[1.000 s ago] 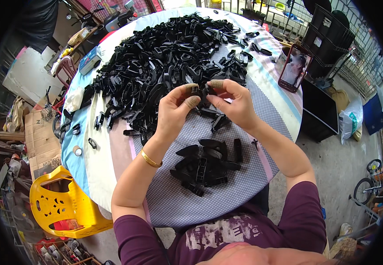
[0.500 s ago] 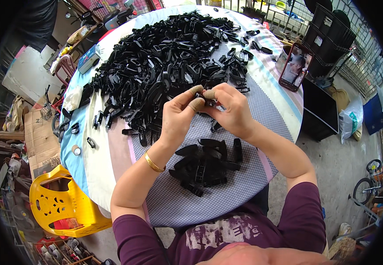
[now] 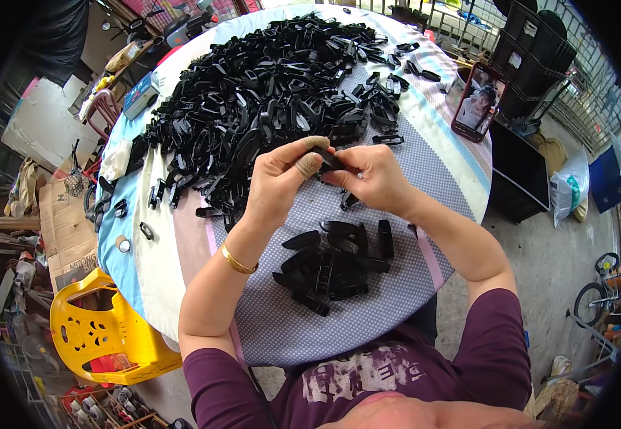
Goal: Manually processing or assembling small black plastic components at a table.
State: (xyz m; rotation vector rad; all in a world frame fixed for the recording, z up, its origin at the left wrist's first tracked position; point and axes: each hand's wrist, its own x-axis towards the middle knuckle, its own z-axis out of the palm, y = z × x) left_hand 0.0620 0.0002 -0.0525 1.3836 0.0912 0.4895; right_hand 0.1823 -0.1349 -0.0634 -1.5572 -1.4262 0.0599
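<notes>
Between my two hands, above the table, is a black plastic clip-like piece [image 3: 330, 160], slim and curved, partly hidden by the fingers. My left hand [image 3: 282, 175] pinches one end between thumb and index finger, both wrapped in tan fingertip covers. At the other end my right hand [image 3: 378, 175] is closed on the piece, fingers bent. Beyond the hands lies a large heap of similar black pieces [image 3: 253, 93]. A smaller group of them [image 3: 328, 268] rests on the cloth nearer to me, below my hands.
The round table wears a patterned cloth [image 3: 425, 179]. A phone [image 3: 480, 102] leans against a container at its right edge. A blue box [image 3: 141, 96] and a small round cap [image 3: 124, 245] lie on the left side. A yellow plastic chair [image 3: 103, 332] stands at lower left.
The held piece has turned, showing more of its black side. My right hand's fingers have curled further and shifted slightly right; my left hand has moved a little left.
</notes>
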